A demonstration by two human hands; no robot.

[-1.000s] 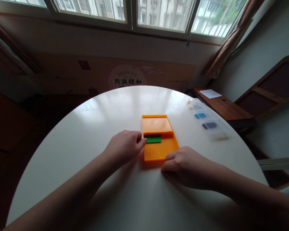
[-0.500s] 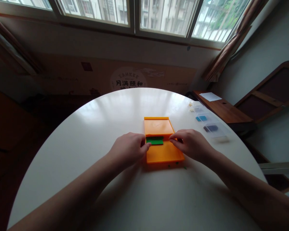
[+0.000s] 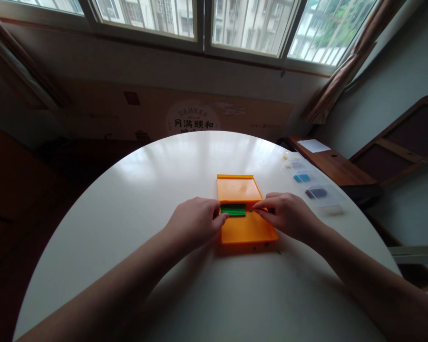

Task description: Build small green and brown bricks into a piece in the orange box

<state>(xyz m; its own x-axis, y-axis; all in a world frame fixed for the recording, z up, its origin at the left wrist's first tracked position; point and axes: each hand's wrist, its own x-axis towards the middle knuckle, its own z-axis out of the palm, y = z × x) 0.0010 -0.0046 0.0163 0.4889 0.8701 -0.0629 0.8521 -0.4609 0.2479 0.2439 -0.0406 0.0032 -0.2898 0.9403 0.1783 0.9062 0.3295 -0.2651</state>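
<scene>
On the white round table lies an orange plastic tray (image 3: 248, 232) with a raised rib across it and a paler panel (image 3: 238, 188) at its far end. A block of small green studded pieces (image 3: 233, 210) sits against the rib on the left. My left hand (image 3: 199, 218) is closed on the tray's left edge, thumb beside the green block. My right hand (image 3: 283, 211) pinches over the tray's right side. A tiny green piece (image 3: 250, 209) shows at its fingertips; whether they grip it or it rests on the tray, I cannot tell.
Several tiny green bits (image 3: 266, 244) lie on the table (image 3: 128, 209) near the tray's front edge. Clear plastic bags or boxes (image 3: 326, 194) with blue, dark and yellowish contents line the right rim. Beyond stands a brown wooden desk (image 3: 349, 166) with paper (image 3: 314, 145).
A tiny green piece now shows at my right fingertips, where it was not visible before. My left hand stays at the tray's left edge. The whole view has shifted slightly.
</scene>
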